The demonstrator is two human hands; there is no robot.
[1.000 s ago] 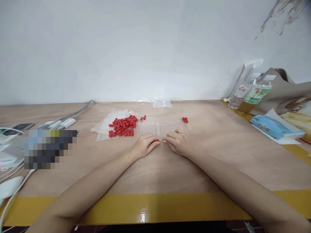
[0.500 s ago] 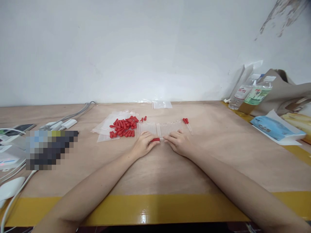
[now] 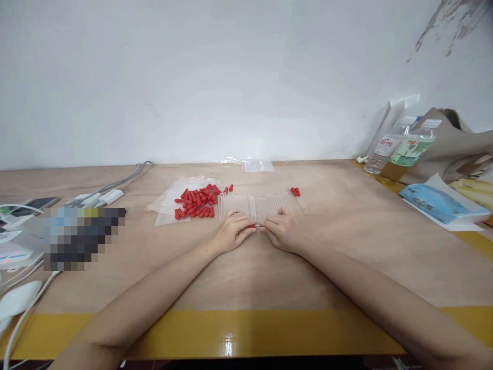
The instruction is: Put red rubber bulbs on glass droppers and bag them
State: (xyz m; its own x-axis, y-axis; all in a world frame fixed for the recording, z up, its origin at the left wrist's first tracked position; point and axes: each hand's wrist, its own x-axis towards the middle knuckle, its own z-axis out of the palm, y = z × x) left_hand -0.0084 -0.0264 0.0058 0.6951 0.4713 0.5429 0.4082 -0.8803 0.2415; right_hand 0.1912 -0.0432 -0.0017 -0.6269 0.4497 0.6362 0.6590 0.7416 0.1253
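Note:
My left hand [image 3: 231,232] and my right hand [image 3: 280,231] meet at the middle of the wooden table [image 3: 346,246], fingertips almost touching. The left fingers pinch a small red rubber cap [image 3: 251,225]. The right fingers are pinched on a thin clear tube whose end meets the cap. Just beyond the hands lies a row of clear glass tubes [image 3: 256,204]. A pile of red caps [image 3: 196,201] rests on clear plastic bags [image 3: 169,200] to the left. Two tubes fitted with red caps [image 3: 297,195] lie at the row's right end.
A small zip bag [image 3: 257,165] lies by the wall. Water bottles [image 3: 400,146], a brown bag [image 3: 454,144] and a blue packet [image 3: 439,203] stand at the right. Cables, a white plug [image 3: 102,197] and devices crowd the left. Yellow tape [image 3: 246,331] edges the table front.
Both hands have drawn closer together, so the red cap is now mostly hidden between the fingertips. The arms and everything else on the table stay where they were.

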